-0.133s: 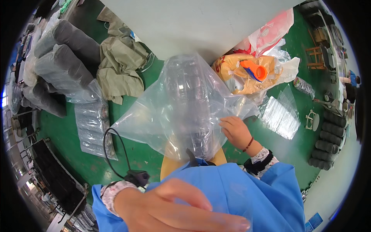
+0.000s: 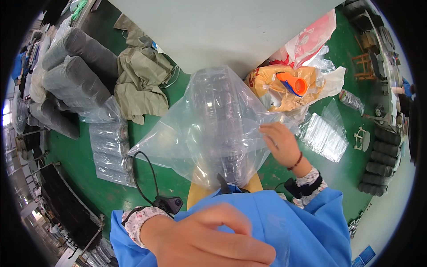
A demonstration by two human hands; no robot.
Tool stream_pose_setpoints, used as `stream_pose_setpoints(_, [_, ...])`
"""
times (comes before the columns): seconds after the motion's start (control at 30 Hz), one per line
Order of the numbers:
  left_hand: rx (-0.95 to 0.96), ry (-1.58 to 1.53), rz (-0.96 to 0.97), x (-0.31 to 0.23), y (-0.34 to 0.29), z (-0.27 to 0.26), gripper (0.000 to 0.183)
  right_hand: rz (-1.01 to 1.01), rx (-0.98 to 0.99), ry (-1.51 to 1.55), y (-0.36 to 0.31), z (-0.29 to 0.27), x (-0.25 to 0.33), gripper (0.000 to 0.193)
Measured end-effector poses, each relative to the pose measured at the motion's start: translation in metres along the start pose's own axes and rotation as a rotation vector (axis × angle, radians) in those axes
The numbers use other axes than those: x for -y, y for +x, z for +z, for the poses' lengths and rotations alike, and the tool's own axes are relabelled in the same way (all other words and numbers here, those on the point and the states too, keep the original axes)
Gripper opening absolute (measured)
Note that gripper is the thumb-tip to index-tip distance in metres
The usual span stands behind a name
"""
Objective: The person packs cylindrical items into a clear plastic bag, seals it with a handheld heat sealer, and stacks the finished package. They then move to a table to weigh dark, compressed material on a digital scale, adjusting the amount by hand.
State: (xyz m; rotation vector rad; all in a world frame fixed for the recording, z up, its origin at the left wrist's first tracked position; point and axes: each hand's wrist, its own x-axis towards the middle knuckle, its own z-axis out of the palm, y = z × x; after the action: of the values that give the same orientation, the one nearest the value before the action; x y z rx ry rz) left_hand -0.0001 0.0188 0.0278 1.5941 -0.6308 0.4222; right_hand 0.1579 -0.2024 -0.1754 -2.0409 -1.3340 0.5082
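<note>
A big clear plastic bag [image 2: 178, 133] lies spread out in front of me, its sides flaring left and right. Inside it, or beneath its film, runs a long stack of dark rounded items [image 2: 218, 104], blurred by the plastic. My right hand [image 2: 282, 144] is at the bag's right side with its fingers stretched out; whether they touch the film is hard to see. Close to the camera, my left hand [image 2: 200, 236] is closed in a pinch over my blue garment [image 2: 267, 209]. A faint sheet of clear plastic film [image 2: 281, 240] shows by its fingertips.
Wrapped grey rolls [image 2: 80, 78] and a tan cloth [image 2: 142, 80] lie at left. A pale panel [image 2: 227, 33] juts in at the top. An orange bag [image 2: 278, 100] with an orange scoop [image 2: 298, 86] and flat plastic packs [image 2: 322, 140] are at right. A black cable [image 2: 133, 171] loops near my left wrist.
My right hand has shifted slightly up and to the right. The left hand's fingers have drawn in a little to the left. The bag stays nearly in place.
</note>
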Motion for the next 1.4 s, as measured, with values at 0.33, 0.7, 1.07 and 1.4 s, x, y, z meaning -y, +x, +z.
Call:
stream_pose_setpoints(0.33, [-0.134,0.605,-0.491,0.032,0.01,-0.017,0.013,-0.065,-0.143,0.593,0.068,-0.091,0.066,0.025])
stream_pose_setpoints(0.7, [-0.324,0.692,-0.61,0.045,0.01,-0.035,0.007,-0.028,0.189,1.358,0.093,-0.056,0.118,0.05])
stream_pose_setpoints(1.07, [-0.416,0.559,-0.796,0.126,-0.056,-0.042,0.007,0.525,0.123,1.26,0.015,0.057,0.077,0.027])
stream_pose_setpoints(1.4, [-0.233,1.136,-0.919,0.272,-0.212,0.065,0.031,1.086,0.242,1.134,-0.062,0.19,0.014,0.027])
